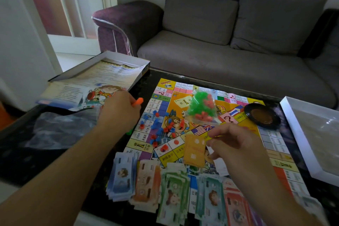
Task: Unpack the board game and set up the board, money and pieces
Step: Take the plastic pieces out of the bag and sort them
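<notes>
The colourful game board [256,132] lies open on the dark table. Small red and blue pieces [157,128] are scattered on its left side. Stacks of paper money [172,192] in blue, orange, green, teal and red line the board's near edge. My left hand [119,110] grips an orange piece [138,101] at the board's left edge. My right hand [236,145] pinches a clear bag of green and red pieces [201,108], held up over the board's middle. An orange card stack [194,150] lies just left of that hand.
An open box half with a rules sheet [102,79] sits at the table's far left, crumpled clear plastic [60,128] beside it. A dark round dish [262,115] rests on the board's right side. A white box half [293,134] lies at right. A grey sofa [220,51] stands behind.
</notes>
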Motion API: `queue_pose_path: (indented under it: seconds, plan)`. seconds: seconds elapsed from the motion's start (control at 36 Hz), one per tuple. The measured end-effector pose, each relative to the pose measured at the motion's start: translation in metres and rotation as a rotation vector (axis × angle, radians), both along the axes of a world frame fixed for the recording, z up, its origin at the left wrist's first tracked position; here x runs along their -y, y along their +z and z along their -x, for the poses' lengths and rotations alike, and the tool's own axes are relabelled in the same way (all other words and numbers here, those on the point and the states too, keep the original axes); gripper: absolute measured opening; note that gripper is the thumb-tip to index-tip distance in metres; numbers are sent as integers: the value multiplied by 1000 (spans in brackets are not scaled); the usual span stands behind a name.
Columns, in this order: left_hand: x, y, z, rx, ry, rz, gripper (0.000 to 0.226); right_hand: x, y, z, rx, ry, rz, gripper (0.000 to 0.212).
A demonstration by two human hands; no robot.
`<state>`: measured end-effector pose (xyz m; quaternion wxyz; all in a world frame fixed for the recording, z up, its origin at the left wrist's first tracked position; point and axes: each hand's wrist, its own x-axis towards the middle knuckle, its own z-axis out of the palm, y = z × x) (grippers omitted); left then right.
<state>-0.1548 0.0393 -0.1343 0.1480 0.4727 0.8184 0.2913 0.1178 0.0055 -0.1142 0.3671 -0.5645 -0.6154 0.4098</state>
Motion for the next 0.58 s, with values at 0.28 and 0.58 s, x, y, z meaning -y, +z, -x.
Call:
queue_pose_path:
  seconds: [0.28,0.58]
  plan:
    - [1,-26,28,-245,40,183,31,2,-5,5,52,59,14,26]
    - [0,-22,29,-170,3,242,34,3,-4,6,92,71,20,27]
